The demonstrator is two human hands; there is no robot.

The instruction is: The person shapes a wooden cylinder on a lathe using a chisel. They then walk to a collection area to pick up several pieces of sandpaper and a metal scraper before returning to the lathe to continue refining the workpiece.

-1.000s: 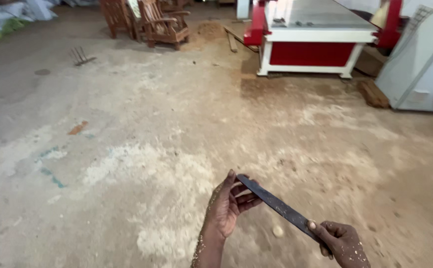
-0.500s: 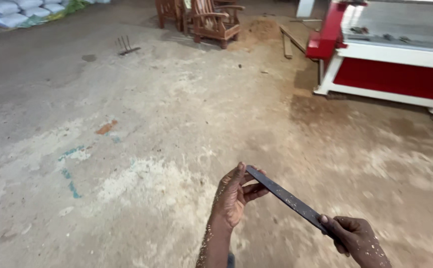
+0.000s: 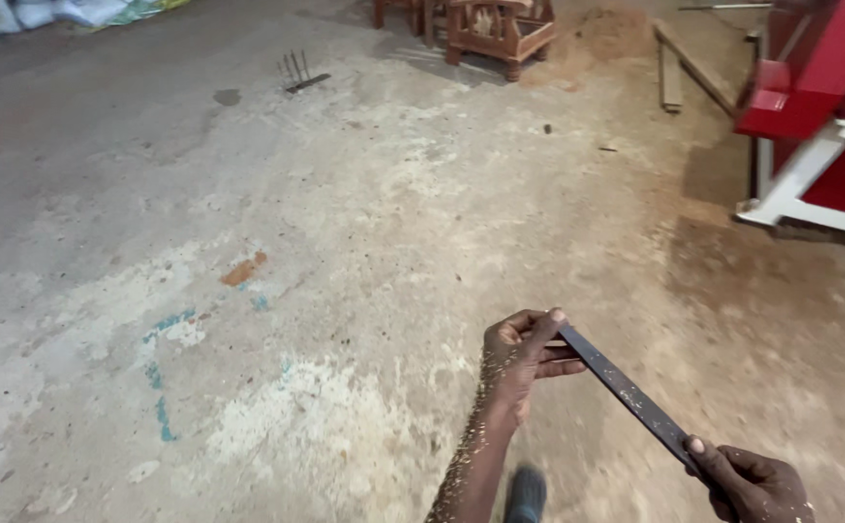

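Left hand pinches upper end of dark flat metal strip; right hand grip closed round lower end, steadying strip level above dusty concrete floor, likely for inspection.

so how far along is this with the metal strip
Done: the long dark metal strip is off the floor, gripped at both ends by the left hand and right hand, sawdust on the left forearm. In hand: carrying it over the concrete floor. Left: it hasn't reached the red and white machine or been set down.
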